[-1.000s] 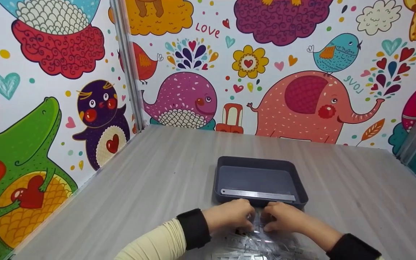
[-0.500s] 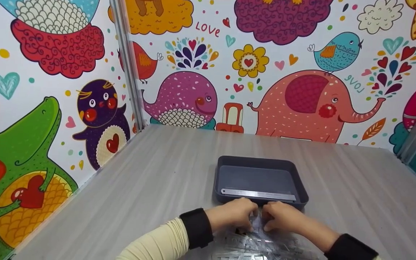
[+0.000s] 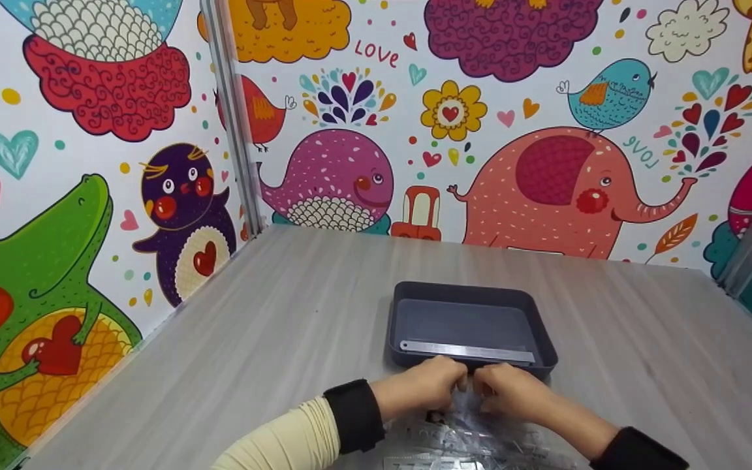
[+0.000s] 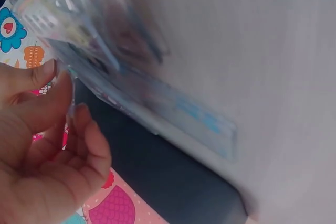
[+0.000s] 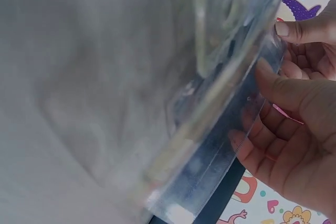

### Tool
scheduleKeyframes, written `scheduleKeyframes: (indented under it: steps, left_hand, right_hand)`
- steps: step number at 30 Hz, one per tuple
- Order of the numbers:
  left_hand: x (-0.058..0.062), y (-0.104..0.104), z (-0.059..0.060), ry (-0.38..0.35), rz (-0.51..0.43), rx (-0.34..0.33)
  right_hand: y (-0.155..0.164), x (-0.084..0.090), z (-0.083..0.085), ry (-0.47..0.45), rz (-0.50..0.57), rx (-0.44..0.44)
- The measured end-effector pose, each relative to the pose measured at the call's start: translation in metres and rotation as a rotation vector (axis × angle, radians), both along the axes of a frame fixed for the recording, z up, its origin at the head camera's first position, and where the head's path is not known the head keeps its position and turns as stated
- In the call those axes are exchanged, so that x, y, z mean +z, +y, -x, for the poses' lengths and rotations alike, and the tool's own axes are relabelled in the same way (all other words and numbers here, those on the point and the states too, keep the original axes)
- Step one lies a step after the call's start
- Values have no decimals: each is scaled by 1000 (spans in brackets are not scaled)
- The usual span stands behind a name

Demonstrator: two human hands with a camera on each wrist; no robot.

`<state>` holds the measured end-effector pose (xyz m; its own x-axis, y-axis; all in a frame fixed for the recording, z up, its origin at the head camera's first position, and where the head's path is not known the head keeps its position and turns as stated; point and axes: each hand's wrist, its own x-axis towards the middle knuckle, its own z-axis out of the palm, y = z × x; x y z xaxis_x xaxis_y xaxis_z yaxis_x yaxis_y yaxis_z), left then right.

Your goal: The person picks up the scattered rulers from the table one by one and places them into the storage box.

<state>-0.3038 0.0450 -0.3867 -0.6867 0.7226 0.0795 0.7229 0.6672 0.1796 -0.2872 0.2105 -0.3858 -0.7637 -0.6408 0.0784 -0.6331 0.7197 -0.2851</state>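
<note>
One ruler (image 3: pixel 467 351) lies in tray (image 3: pixel 472 324); left hand (image 3: pixel 423 386) and right hand (image 3: pixel 512 390) pinch clear bag (image 3: pixel 464 436) mouth, more rulers inside.

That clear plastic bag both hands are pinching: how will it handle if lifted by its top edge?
The clear plastic bag looks thin and crinkled, so probably floppy. It glints, so likely slippery between the left hand and right hand. Flat pieces inside may sag it downward.
</note>
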Motion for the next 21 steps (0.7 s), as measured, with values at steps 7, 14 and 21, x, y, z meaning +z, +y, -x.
scheduleKeyframes:
  steps: [7,14,21]
  left_hand:
    - [1,-3,-2,28,-52,-93]
    - [2,-7,-4,7,-91,-113]
    - [12,-14,2,130,-193,-110]
  right_hand:
    - [0,3,-3,-7,45,50]
    - [0,7,-6,-11,72,71]
    - [-1,23,0,50,86,8]
